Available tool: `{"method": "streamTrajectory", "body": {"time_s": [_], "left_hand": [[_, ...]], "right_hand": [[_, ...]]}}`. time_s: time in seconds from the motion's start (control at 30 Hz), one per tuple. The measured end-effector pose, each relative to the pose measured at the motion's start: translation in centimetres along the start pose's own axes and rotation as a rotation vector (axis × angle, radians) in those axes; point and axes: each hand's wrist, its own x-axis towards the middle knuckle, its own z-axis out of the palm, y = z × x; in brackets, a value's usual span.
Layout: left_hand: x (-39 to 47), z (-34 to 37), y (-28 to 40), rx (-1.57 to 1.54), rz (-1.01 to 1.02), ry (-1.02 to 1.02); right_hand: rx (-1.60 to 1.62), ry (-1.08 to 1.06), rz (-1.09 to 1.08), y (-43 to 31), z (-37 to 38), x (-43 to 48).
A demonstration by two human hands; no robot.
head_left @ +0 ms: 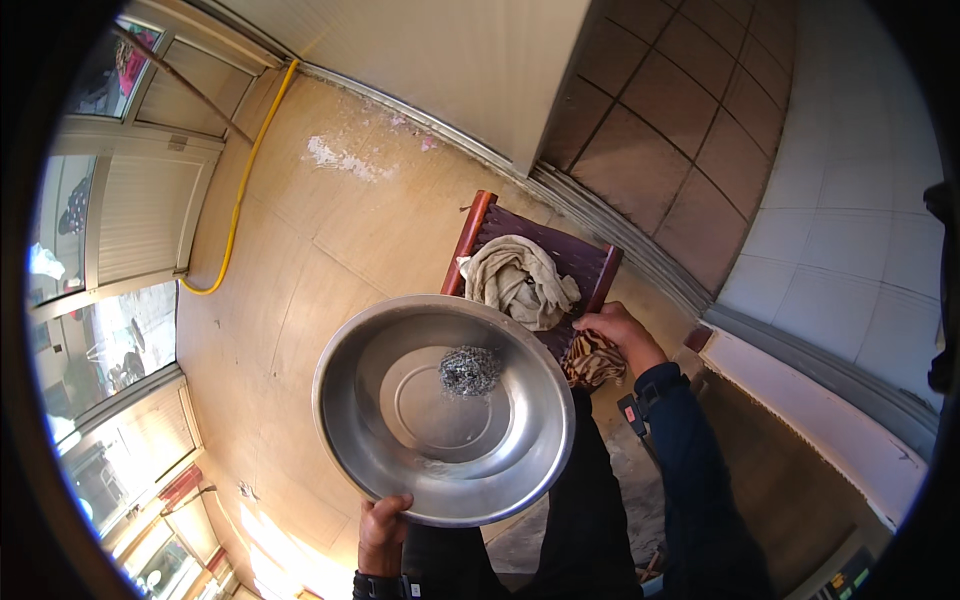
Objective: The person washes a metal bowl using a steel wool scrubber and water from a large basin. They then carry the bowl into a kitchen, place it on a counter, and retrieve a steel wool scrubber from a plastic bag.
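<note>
My left hand [384, 529] grips the near rim of a round stainless-steel basin [420, 409], thumb over the edge. Inside the basin, off its middle, sits a grey metal scouring pad [469, 370]. Beyond the basin stands a small stool with red-brown wooden rails [471, 241] and a dark woven seat [551, 232]. A twisted beige cloth [519, 281] rests on the seat. My right hand [626, 334] is closed at the stool's right rail, against a brown-and-black striped cloth [592, 360]; its fingers are partly hidden. The basin's rim covers part of the stool.
A yellow hose [240, 195] runs along the tan floor [292, 247] at left, beside glazed panels [139, 180]. A metal door track [622, 225] separates this floor from brown tiles [660, 127]. A white tiled wall [840, 240] rises at right.
</note>
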Motion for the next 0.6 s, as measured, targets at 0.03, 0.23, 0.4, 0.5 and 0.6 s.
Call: {"method": "streamTrajectory", "body": {"time_s": [0.03,0.23,0.4,0.5,0.6], "left_hand": [[0.1,0.2,0.0,0.031,-0.008,0.038],[0.1,2.6,0.3,0.033,0.06,-0.013],[-0.1,6.0,1.5,0.132,-0.036,-0.056],[-0.3,7.7,1.5,0.125,-0.038,-0.05],[-0.5,8.8,1.3,0.121,-0.04,-0.059]], "right_hand": [[-0.045,0.015,-0.007,-0.2,-0.2,0.2],[-0.201,-0.042,-0.118,-1.7,-1.8,-0.3],[-0.311,-0.019,-0.101,-1.8,-2.8,-0.7],[-0.336,-0.016,-0.108,-1.8,-3.1,-1.3],[-0.292,-0.053,-0.119,-2.0,-3.3,-2.2]]}}
